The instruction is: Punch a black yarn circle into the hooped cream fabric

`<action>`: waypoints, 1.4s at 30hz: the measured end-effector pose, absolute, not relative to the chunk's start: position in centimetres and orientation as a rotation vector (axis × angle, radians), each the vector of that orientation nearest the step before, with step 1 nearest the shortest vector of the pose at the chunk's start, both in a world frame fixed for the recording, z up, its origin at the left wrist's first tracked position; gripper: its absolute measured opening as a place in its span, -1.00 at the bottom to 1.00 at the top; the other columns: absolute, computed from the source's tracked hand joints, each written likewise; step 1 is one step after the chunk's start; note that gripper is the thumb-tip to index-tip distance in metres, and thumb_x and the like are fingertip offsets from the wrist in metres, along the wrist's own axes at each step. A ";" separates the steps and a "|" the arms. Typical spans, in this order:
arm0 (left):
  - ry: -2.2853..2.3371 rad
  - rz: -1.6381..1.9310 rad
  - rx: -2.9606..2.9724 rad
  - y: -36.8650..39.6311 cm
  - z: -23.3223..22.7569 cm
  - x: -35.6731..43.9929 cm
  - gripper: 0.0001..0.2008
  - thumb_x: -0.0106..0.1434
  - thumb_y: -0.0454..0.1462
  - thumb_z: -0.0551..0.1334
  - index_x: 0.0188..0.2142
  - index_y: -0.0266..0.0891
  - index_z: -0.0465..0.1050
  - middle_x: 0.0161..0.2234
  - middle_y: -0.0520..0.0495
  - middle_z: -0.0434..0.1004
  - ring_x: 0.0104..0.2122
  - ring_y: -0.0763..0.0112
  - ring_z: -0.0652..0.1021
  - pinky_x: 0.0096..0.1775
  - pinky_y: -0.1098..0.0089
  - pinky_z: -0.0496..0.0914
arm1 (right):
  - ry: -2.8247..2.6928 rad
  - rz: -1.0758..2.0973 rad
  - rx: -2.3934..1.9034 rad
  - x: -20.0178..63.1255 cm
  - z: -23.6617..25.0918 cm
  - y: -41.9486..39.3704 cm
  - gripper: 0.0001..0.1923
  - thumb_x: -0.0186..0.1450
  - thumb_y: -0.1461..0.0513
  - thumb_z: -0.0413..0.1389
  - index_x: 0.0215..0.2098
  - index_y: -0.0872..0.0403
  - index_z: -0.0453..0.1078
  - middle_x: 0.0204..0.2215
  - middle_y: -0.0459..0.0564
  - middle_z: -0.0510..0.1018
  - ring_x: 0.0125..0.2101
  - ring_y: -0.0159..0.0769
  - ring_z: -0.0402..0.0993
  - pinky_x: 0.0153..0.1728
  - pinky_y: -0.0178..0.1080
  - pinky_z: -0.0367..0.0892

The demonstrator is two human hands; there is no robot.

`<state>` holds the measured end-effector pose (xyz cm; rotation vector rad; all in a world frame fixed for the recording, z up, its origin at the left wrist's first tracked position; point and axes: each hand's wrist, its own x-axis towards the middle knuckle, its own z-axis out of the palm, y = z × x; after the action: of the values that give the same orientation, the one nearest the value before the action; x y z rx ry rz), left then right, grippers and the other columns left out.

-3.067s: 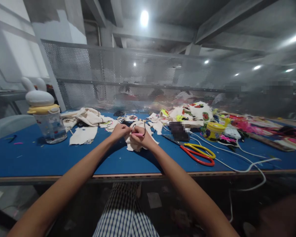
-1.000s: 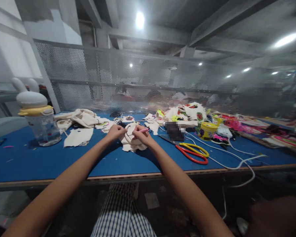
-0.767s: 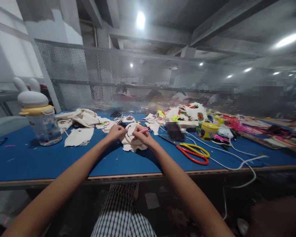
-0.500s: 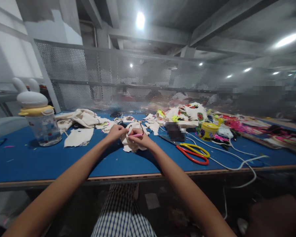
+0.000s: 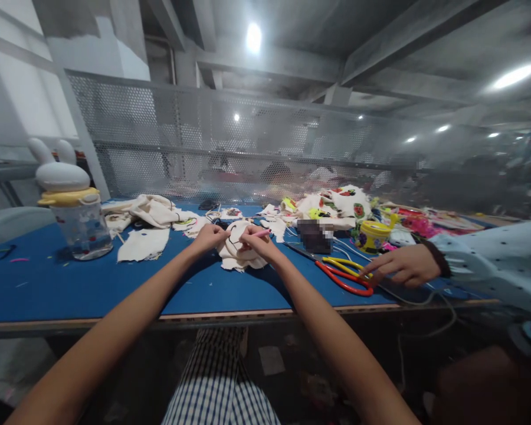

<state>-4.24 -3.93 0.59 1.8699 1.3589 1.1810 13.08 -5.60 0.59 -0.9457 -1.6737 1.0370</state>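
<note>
Cream cloth piece (image 5: pixel 239 261), ragged lower edge, dark curved line on its face, just below frame centre; slim pink pen-like tool (image 5: pixel 261 234), slanting slightly up rightward.

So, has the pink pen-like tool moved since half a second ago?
Yes: the pink pen-like tool, in the right hand, has shifted rightward and slightly up in the picture, nearer the tip of the red-and-yellow scissors.
</note>
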 end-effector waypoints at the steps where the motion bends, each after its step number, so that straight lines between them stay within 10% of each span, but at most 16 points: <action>1: 1.358 1.180 1.873 -3.9 0.6 -4.3 -0.66 -0.10 -0.06 0.20 -0.75 -0.27 0.28 -0.75 0.04 0.19 -0.65 0.51 0.20 -0.56 0.45 0.06 | -1.666 1.051 -0.936 13.1 0.5 -5.6 -0.84 -0.02 0.29 0.06 -0.68 0.05 0.15 -0.73 -0.19 0.28 -0.65 -0.44 0.23 -0.56 -0.32 0.28; 42: 1.292 1.149 1.917 -4.0 0.8 -4.6 -0.74 -0.01 -0.15 0.19 -0.65 -0.32 0.37 -0.71 0.07 0.19 -0.63 0.54 0.19 -0.54 0.44 0.05 | -1.714 1.044 -0.965 13.1 1.0 -6.4 -0.86 -0.04 0.31 0.02 -0.69 0.06 0.13 -0.75 -0.20 0.27 -0.63 -0.44 0.26 -0.56 -0.37 0.16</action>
<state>-4.65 -4.00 0.77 1.9173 1.2917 1.1490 13.13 -6.36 0.99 -0.9646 -1.7140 1.0444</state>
